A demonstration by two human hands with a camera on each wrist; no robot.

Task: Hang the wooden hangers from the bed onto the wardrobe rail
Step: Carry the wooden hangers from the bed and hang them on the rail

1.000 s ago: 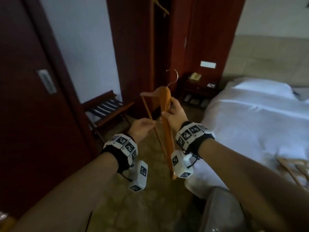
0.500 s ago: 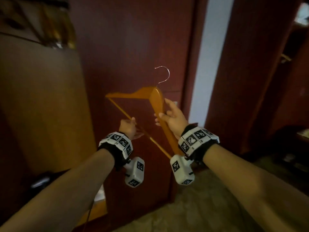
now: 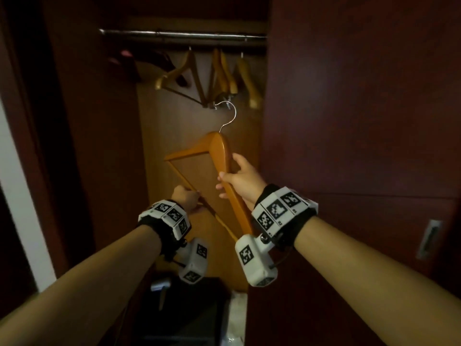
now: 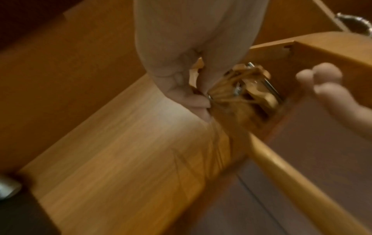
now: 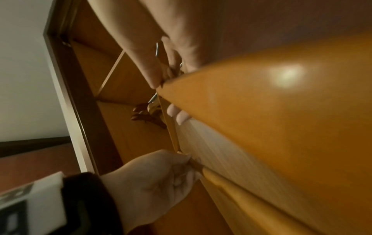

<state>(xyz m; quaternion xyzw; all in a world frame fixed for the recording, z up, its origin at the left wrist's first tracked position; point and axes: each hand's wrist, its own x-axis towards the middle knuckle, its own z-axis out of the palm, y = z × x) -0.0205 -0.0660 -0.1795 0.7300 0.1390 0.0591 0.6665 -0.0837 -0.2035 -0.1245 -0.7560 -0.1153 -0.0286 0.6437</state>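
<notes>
I hold one orange wooden hanger [image 3: 219,151] up in front of the open wardrobe, its metal hook [image 3: 228,116] pointing up, well below the metal rail [image 3: 182,36]. My right hand [image 3: 240,177] grips the hanger's near arm [image 5: 271,103]. My left hand [image 3: 185,198] pinches the thin lower bar [image 5: 173,135], seen also in the right wrist view as the left hand [image 5: 157,178]. Several wooden hangers [image 3: 222,73] hang on the rail. In the left wrist view the left hand [image 4: 187,89] closes on the bar, blurred.
A dark red wardrobe door [image 3: 361,121] with a metal handle [image 3: 429,242] stands close on the right. The wardrobe's left side panel [image 3: 82,121] and a white wall strip [image 3: 22,208] lie left. Dark items [image 3: 174,308] sit on the wardrobe floor.
My view has swung from the bed and the room to the open wardrobe. Both hands kept their hold on the hanger, and it now stands below the rail.
</notes>
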